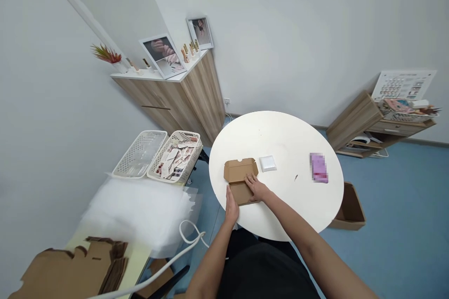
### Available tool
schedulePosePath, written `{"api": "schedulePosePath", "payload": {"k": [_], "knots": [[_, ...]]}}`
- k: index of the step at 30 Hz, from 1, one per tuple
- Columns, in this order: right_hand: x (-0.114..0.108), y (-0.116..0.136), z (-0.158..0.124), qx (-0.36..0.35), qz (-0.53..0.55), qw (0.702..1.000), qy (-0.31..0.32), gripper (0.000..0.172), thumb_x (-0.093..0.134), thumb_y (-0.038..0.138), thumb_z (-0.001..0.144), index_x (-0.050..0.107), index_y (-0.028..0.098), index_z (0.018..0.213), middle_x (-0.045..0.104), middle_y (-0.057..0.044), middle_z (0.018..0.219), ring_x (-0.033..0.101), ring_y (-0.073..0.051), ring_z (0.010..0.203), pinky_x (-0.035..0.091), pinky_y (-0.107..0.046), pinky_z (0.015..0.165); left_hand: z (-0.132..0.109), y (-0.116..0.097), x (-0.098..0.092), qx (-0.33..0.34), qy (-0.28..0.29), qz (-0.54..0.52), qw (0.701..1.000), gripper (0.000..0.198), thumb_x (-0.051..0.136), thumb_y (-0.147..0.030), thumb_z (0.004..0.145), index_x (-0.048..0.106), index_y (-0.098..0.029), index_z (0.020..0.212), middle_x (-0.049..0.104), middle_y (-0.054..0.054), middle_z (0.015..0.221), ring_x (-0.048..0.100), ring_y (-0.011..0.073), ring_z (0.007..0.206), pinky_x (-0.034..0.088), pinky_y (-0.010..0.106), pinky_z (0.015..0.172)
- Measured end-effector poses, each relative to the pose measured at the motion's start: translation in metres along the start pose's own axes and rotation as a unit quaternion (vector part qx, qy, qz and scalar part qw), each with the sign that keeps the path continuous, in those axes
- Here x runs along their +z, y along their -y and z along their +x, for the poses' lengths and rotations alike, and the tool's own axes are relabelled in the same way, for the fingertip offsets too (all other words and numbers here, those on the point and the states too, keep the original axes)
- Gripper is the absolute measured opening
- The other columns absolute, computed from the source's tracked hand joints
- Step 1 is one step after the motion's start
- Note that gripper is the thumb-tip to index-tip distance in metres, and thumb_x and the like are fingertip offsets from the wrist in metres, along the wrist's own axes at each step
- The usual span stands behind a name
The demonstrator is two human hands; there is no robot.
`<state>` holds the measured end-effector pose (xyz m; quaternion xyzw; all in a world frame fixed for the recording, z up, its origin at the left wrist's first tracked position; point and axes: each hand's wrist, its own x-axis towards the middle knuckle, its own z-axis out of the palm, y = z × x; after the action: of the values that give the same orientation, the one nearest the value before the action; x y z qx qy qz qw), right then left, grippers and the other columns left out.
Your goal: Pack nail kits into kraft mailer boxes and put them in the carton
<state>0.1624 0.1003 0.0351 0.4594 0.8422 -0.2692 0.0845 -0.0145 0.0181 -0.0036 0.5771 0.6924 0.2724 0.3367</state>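
A kraft cardboard mailer box [240, 180] sits near the near edge of the round white table [284, 142], its lid raised and folded back toward the far side. My left hand [231, 205] grips the box's left side, fingers pointing up along the edge. My right hand [257, 188] presses down on the box's front part, close to the lid's fold. Just right of the box lies a small white packet [267, 163]. Farther right is a pink packet [319, 168] with a blurred surface. Neither hand touches either packet.
To the left stand white perforated baskets [159, 155], one holding printed cards. Flat cardboard blanks [77, 268] lie on a pale surface at lower left, beyond a white plastic sheet [136, 210]. An open cardboard box [351, 208] sits on the floor at right.
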Motion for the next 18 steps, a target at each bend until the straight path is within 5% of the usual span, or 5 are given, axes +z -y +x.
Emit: {"api": "schedulePosePath", "payload": {"k": [4,7,10,13,18], "knots": [[-0.002,-0.011,0.007,-0.024,0.001,1.0,-0.001,0.122,0.083,0.043,0.058,0.015,0.009,0.154,0.015,-0.02,0.16,0.003,-0.036,0.148,0.024,-0.046,0.118,0.002,-0.008,-0.008,0.01,0.015,0.032,0.999,0.087,0.048,-0.021,0.083,-0.002,-0.016,0.154,0.007,0.013,0.162,0.008,0.0266,0.149,0.014,0.048,0.121],[-0.003,-0.021,0.011,-0.053,0.009,0.998,-0.012,0.122,0.082,0.046,0.058,0.016,0.01,0.153,0.017,-0.021,0.159,0.007,-0.037,0.147,0.022,-0.05,0.118,0.012,-0.015,-0.028,0.11,0.054,0.145,0.982,0.096,0.06,-0.036,0.081,0.0,-0.02,0.154,0.0,0.013,0.162,-0.002,0.0322,0.148,0.005,0.059,0.118],[-0.002,-0.025,0.015,-0.079,0.024,0.996,-0.021,0.121,0.083,0.046,0.056,0.019,0.012,0.153,0.021,-0.021,0.158,0.011,-0.039,0.147,0.023,-0.051,0.117,0.029,-0.017,-0.045,0.209,0.121,0.233,0.942,0.108,0.07,-0.046,0.073,0.003,-0.021,0.154,0.01,0.014,0.162,0.0,0.0342,0.148,0.0,0.062,0.117],[-0.003,-0.023,0.016,-0.094,0.029,0.995,-0.035,0.117,0.084,0.043,0.053,0.026,0.012,0.151,0.028,-0.02,0.156,0.016,-0.04,0.145,0.022,-0.05,0.117,0.045,-0.012,-0.048,0.223,0.163,0.257,0.926,0.112,0.072,-0.051,0.071,0.003,-0.019,0.154,0.017,0.018,0.16,0.008,0.0352,0.148,0.005,0.061,0.117],[-0.017,-0.04,0.007,-0.024,0.113,0.968,-0.221,0.066,0.058,0.047,0.082,0.044,0.018,0.14,0.044,-0.014,0.146,0.034,-0.033,0.138,0.026,-0.05,0.114,0.053,0.002,-0.038,0.203,0.176,0.212,0.94,0.114,0.075,-0.049,0.069,0.003,-0.02,0.153,0.016,0.018,0.16,0.01,0.0344,0.148,0.02,0.056,0.117]]}}
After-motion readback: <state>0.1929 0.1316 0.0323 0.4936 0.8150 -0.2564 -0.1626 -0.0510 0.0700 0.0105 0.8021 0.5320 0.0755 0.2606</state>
